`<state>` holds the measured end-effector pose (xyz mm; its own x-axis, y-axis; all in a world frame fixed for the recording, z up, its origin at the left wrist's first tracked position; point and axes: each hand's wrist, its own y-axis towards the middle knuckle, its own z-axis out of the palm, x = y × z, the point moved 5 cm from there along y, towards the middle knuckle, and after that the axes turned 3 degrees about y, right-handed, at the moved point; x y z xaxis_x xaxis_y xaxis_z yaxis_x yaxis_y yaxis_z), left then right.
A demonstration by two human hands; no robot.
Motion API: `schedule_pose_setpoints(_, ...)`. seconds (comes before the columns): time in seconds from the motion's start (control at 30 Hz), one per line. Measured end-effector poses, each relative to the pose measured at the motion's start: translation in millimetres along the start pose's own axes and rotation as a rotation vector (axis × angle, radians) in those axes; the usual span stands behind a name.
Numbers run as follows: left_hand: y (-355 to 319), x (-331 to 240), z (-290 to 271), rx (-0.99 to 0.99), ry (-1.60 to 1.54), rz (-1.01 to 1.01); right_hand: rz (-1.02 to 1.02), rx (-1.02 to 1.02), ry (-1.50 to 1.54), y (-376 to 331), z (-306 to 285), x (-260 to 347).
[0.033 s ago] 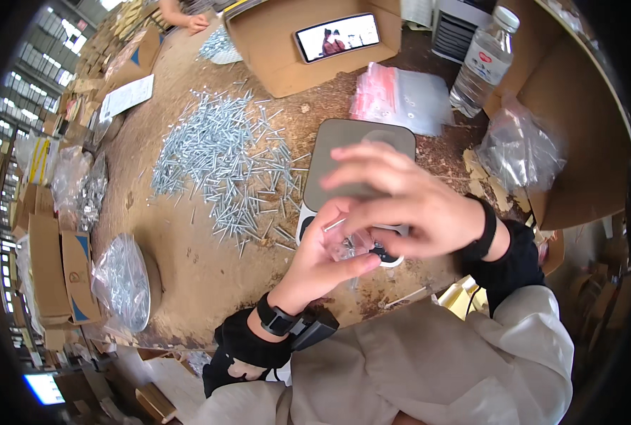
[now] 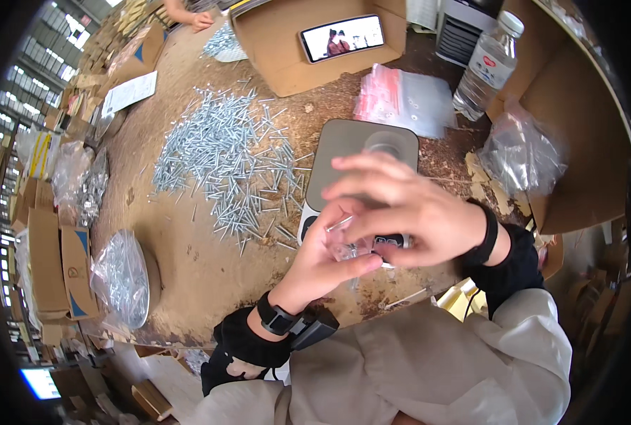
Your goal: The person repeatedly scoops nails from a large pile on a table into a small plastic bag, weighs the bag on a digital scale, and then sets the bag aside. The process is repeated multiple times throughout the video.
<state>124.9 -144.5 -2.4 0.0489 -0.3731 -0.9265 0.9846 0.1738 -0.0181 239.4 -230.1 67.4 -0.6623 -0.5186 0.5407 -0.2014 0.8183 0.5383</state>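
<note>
My left hand is curled palm up around a small clear plastic bag, near the table's front edge. A thin silvery screw shows at its fingers. Above it is my right hand, its upper fingers spread and blurred, its thumb close to the bag. Whether the right fingers grip anything is hidden by blur and overlap. Under and beyond both hands lies a flat scale with a grey-brown top and white front. A loose pile of silvery screws spreads over the table left of the scale.
Red-edged clear zip bags lie beyond the scale, beside a water bottle. A phone leans in an open carton. At left sits a bag-lined bowl of screws. Another person's hand is at the far left.
The view has shifted very slightly. My right fingers have moved a little over the left hand, which stays around the bag.
</note>
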Motion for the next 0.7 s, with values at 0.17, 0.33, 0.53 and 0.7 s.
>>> schedule_pose_setpoints(0.17,0,-2,3,0.041,-0.029,0.008,-0.036,0.033,-0.060,-2,12,-1)
schedule_pose_setpoints(0.33,-2,7,-5,0.091,0.082,0.055,0.074,-0.021,-0.076,0,8,-1)
schedule_pose_setpoints(0.53,1,-1,-2,0.067,0.121,0.082,-0.006,-0.032,-0.054,-2,13,-3)
schedule_pose_setpoints(0.7,1,-1,0,0.063,0.078,0.112,0.000,-0.012,-0.014,-3,15,-2)
